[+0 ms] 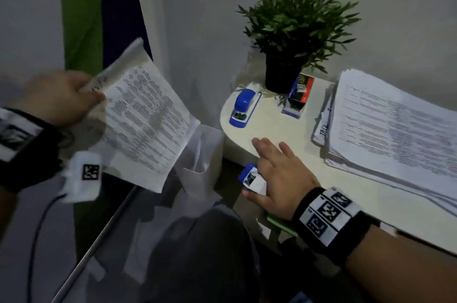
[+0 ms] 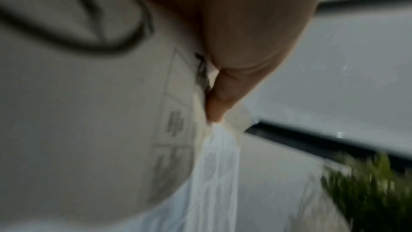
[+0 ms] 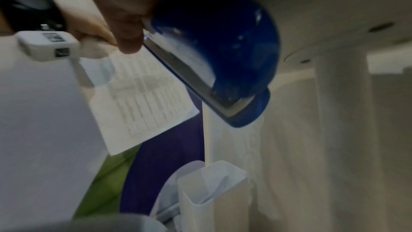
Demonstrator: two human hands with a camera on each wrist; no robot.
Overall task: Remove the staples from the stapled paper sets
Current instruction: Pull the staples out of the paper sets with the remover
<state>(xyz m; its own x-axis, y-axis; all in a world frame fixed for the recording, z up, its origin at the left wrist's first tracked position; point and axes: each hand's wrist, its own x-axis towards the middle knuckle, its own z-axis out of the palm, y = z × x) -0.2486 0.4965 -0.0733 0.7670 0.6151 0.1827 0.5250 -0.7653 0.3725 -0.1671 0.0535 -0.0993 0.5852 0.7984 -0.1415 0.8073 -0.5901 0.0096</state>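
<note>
Dim white desk [image 1: 259,134]; printed stapled paper set [image 1: 146,119] pinched by left hand [image 1: 57,97], nine o'clock of right hand [image 1: 279,174] gripping blue staple remover [image 1: 249,175].

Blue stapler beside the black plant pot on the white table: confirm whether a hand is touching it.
No, the blue stapler lies alone on the white table; the right hand rests nearer the table's edge.

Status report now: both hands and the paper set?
Left hand pinches paper set, off the table. Right hand holds blue stapler at table edge. Nothing blocking.
</note>
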